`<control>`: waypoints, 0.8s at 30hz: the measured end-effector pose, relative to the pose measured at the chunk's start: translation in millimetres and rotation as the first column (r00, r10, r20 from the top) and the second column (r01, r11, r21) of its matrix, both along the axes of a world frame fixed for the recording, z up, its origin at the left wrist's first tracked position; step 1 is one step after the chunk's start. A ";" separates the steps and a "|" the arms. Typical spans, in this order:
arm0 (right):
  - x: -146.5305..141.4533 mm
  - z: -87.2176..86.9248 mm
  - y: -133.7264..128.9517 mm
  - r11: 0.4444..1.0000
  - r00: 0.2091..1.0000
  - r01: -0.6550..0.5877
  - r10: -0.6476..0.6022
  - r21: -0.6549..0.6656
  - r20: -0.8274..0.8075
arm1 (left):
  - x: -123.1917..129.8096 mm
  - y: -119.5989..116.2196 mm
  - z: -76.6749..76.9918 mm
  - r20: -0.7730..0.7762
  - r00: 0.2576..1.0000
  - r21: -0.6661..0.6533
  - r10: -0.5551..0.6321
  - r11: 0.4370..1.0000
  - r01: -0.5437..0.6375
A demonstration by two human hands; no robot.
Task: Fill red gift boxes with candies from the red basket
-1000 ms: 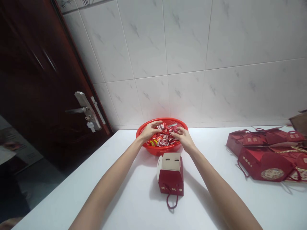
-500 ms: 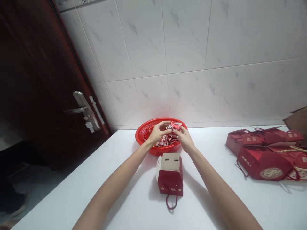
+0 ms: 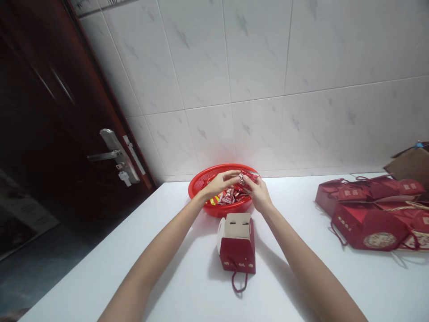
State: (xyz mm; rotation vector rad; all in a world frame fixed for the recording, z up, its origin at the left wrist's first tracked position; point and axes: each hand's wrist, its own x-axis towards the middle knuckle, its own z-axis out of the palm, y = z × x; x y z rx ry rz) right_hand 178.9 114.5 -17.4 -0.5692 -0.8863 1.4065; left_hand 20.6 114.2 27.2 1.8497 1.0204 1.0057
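Over the red plastic basket (image 3: 197,175) both of my hands meet at some small red candy packets (image 3: 247,178). My right hand (image 3: 260,195) is closed on them, thumb in front. The fingers and thumb of my left hand (image 3: 219,184) pinch at their left side; whether there is one packet or more I cannot tell. Below, more red wrapped candies (image 3: 228,196) lie in the basket, with a few yellow bits among them. Nearer me, just in front of the basket, stands a dark red gift box (image 3: 237,255), its cream-lined top flaps raised and its cord handle hanging in front.
Several dark red gift boxes (image 3: 365,226) with cords are grouped on the right of the white table (image 3: 161,250). Behind them is a brown cardboard box (image 3: 409,163). A tiled wall (image 3: 261,58) rises behind, and a dark door with a metal handle (image 3: 107,155) is on the left.
The red packets have turned and tilted between my fingers, now lying more within my right hand. My left hand has shifted slightly left. The gift box and basket stay in place.
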 end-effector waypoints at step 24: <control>5.1 9.3 0.0 0.975 0.988 -0.015 -0.020 -0.222 -0.152 | -12.0 43.7 -49.5 -0.716 0.694 -0.209 -0.074 0.971 -0.112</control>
